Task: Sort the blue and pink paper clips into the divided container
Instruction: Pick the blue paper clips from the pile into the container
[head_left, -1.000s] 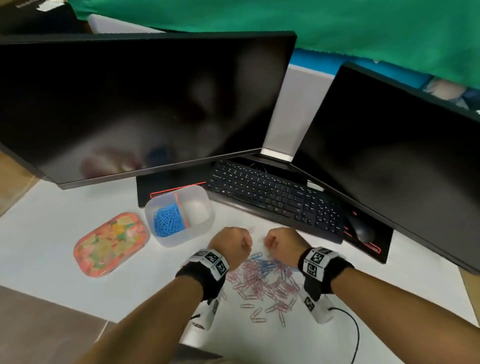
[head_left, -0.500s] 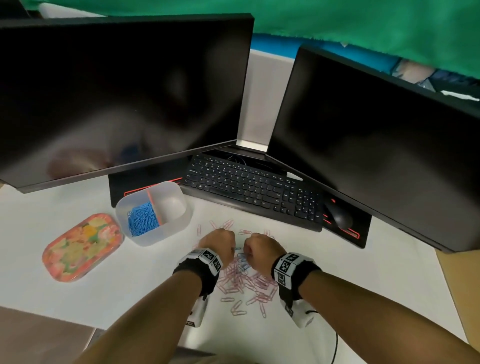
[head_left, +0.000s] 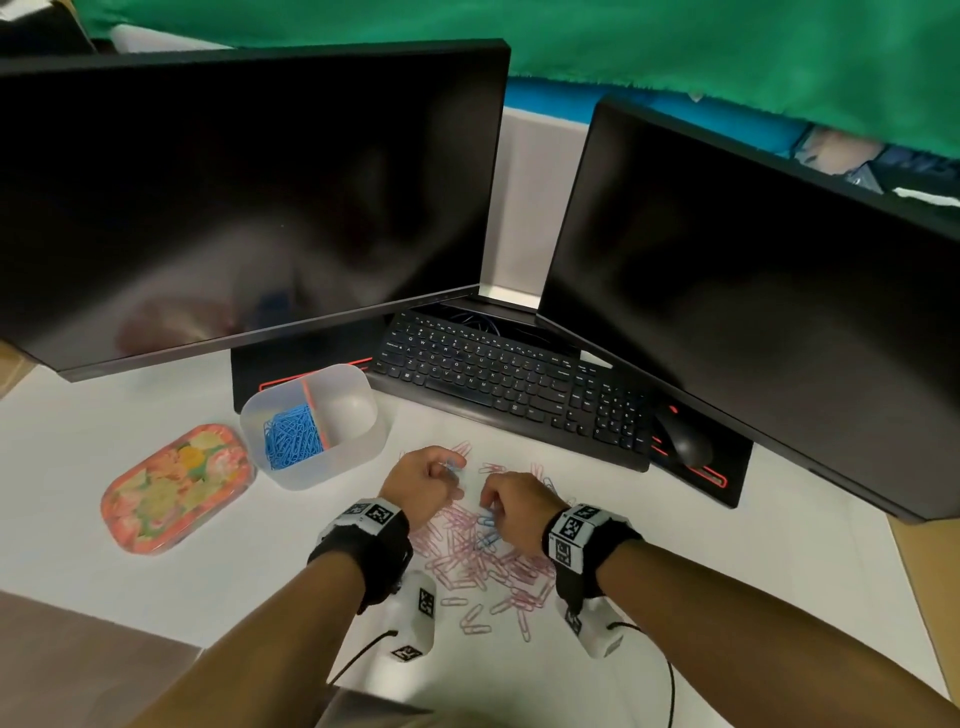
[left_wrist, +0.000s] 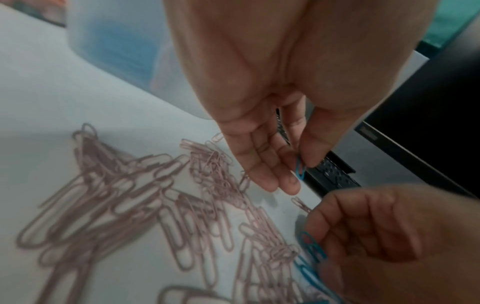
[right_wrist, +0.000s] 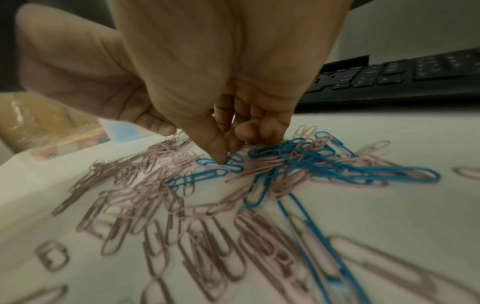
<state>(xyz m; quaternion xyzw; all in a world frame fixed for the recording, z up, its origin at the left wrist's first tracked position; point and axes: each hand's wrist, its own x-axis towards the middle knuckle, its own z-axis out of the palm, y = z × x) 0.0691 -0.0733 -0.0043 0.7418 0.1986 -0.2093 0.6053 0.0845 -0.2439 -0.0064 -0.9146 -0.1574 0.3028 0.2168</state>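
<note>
A pile of pink paper clips (head_left: 467, 551) with a few blue clips (right_wrist: 306, 162) mixed in lies on the white desk in front of me. My left hand (head_left: 451, 472) hovers at the pile's far edge. It pinches one blue clip (left_wrist: 300, 169) between thumb and forefinger. My right hand (head_left: 489, 512) is curled down onto the pile, thumb and fingertips closed on blue clips (left_wrist: 310, 245). The clear divided container (head_left: 332, 470) stands to the left. Its left compartment holds blue clips (head_left: 291, 441); its right compartment (head_left: 353, 410) looks empty.
A floral lid (head_left: 176, 488) lies left of the container. A black keyboard (head_left: 509, 382) and mouse (head_left: 683, 441) lie just beyond the pile, under two dark monitors (head_left: 234, 197). Loose pink clips (head_left: 475, 621) are scattered nearer to me.
Both hands came down from above the pile onto it. The left hand has since drawn away to the far left with a blue clip, while the right stays on the pile.
</note>
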